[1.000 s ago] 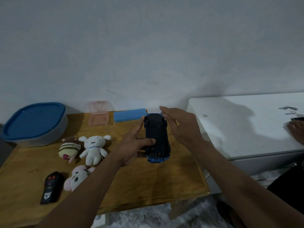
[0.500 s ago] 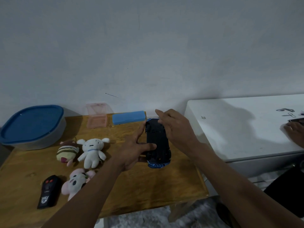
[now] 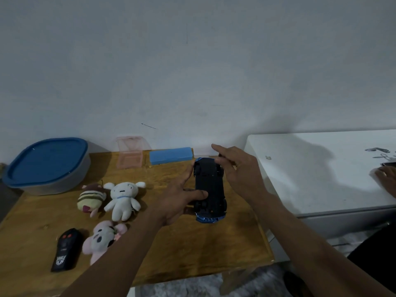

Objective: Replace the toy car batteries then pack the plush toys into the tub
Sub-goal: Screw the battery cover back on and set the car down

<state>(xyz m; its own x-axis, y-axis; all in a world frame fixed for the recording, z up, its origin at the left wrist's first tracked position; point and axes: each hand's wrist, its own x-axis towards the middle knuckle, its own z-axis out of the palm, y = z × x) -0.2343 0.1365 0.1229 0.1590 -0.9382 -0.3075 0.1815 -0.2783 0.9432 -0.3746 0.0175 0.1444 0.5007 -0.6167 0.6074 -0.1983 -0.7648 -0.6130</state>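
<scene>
A blue toy car is held upside down over the wooden table, its black underside facing me. My left hand grips its left side, thumb across the underside. My right hand touches the car's far right corner, and something small and dark seems pinched in its fingers. Three plush toys lie to the left: a striped brown one, a white one and a pink one. The grey tub with a blue lid stands shut at the far left.
A black remote control lies near the table's front left. A pink clear box and a blue case stand against the wall. A white cabinet adjoins on the right, with another person's hand and metal tools on it.
My right hand has shifted from covering the car's far end to its right corner, fingers spread wider. My left hand keeps its grip on the car.
</scene>
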